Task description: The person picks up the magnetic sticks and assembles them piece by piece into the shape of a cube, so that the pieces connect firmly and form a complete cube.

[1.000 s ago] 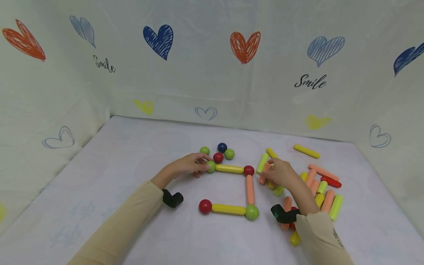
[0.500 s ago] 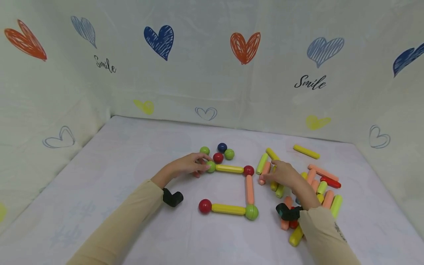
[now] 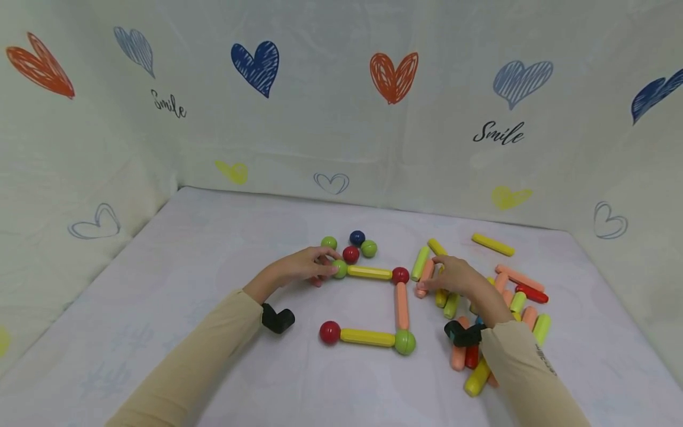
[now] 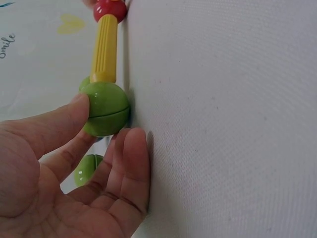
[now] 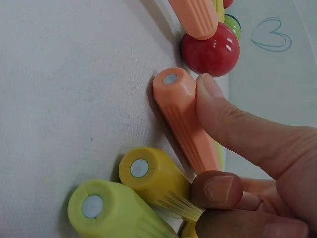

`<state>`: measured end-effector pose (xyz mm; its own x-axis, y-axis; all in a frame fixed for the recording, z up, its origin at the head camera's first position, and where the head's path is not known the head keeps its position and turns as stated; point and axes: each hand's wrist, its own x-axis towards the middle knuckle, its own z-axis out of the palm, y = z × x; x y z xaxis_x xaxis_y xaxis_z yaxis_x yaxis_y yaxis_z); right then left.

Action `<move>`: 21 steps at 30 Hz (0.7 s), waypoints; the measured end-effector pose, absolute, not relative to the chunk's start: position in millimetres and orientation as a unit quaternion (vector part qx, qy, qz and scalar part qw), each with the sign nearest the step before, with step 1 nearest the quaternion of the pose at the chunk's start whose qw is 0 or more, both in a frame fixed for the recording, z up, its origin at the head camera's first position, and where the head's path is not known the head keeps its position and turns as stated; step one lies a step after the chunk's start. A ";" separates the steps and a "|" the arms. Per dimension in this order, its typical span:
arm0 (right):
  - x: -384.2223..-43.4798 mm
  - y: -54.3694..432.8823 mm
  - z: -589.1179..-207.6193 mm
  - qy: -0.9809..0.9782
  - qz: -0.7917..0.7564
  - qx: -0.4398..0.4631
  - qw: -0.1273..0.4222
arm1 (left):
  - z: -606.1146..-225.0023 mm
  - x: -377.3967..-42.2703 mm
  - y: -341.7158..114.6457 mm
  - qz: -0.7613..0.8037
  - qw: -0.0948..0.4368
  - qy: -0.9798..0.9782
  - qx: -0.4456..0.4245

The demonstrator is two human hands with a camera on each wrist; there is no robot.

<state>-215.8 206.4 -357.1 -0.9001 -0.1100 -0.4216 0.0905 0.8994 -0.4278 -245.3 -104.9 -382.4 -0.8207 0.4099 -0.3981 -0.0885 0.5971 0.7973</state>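
My left hand pinches a green ball between thumb and fingers. From that ball a yellow magnetic rod runs to a red ball. An orange rod links this to another green ball, and a second yellow rod ends at a red ball. To the right of this three-sided frame, my right hand holds a loose orange magnetic rod, thumb along its side. The curled fingers lie beside a yellow rod and a lime rod.
Behind the frame sit several loose balls, among them a dark blue ball and a red ball. A pile of rods, including a red rod, spreads around the right forearm. One yellow rod lies apart at the back right.
The right hand has shifted slightly, and more of the orange rod beside its thumb shows. The lime rod beside it has slid a little left. The left hand and the frame have stayed put.
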 end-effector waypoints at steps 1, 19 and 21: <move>-215.5 205.7 -357.2 0.947 -0.228 0.001 0.225 | -382.8 -245.3 -104.9 0.439 0.285 0.847 0.094; -195.7 183.6 -353.7 0.931 -0.349 -0.025 0.106 | -381.1 -242.6 -105.9 0.441 0.282 0.845 0.103; -189.3 174.2 -348.8 0.922 -0.375 -0.023 0.095 | -380.9 -242.7 -105.6 0.441 0.282 0.846 0.104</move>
<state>-189.3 174.2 -348.8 -0.9810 -0.1133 -0.1574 0.0288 0.7176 -0.6959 -242.7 -105.6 -380.9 -0.8191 0.4254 -0.3848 -0.0722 0.5891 0.8049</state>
